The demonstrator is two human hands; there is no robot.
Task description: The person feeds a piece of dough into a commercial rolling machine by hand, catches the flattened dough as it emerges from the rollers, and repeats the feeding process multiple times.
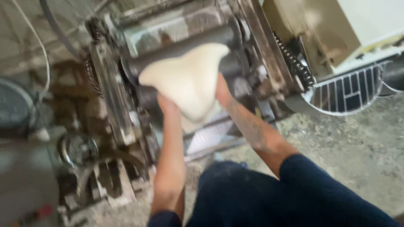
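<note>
Dough: I see a pale cream, soft sheet of dough (pixel 189 82), wide at the top and narrowing downward, held up in front of the machine's rollers; its upper edge lies against the dark steel roller (pixel 181 50).
Left hand: my left hand (pixel 167 105) is under the lower left of the dough, forearm rising straight up from the bottom of the view; the fingers are hidden behind the sheet, so I cannot tell how far the grip is closed, only that it touches and bears the dough.
Right hand: my right hand (pixel 222 90) presses against the right edge of the dough, forearm coming in from the lower right; its fingers too are tucked behind the sheet, so I cannot tell how wide that grip is.
Machine: a worn, grimy grey metal rolling machine (pixel 122 113) with a chain drive (pixel 292 59) along its right side stands on the floor.
Guard: a white wire grille (pixel 349 90), curved, sits just right of the chain.
Floor: rough grey concrete floor (pixel 357 151) lies at the right.
Clothing: dark blue trousers (pixel 261 197) fill the bottom middle.
Sharpness: the view is motion-blurred, so fine detail is lost.
</note>
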